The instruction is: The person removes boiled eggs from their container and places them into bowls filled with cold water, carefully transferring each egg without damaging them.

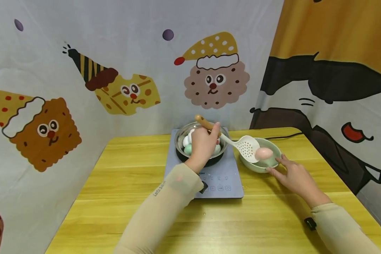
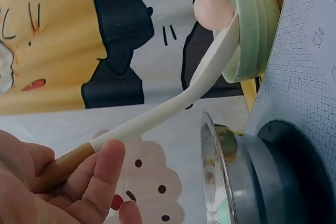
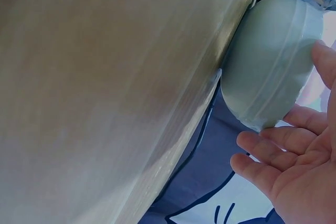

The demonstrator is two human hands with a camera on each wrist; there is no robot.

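My left hand (image 1: 204,145) grips the wooden handle of a white slotted spoon (image 1: 247,149), reaching across above the pot. A pinkish egg (image 1: 263,153) lies at the far end of the spoon's head, over a pale green bowl (image 1: 258,167). At the bowl's right side, my right hand (image 1: 300,179) holds the rim with thumb and fingers; in the right wrist view the thumb (image 3: 326,62) lies against the bowl's edge. White and green eggs (image 1: 188,149) fill a metal pot (image 1: 179,137), partly hidden behind my left hand.
Under the pot is a grey induction cooker (image 1: 173,176) with touch controls along its front. A black cable (image 1: 287,136) runs along the back of the wooden table (image 1: 130,183). Behind it hangs a cartoon-printed curtain (image 1: 139,46).
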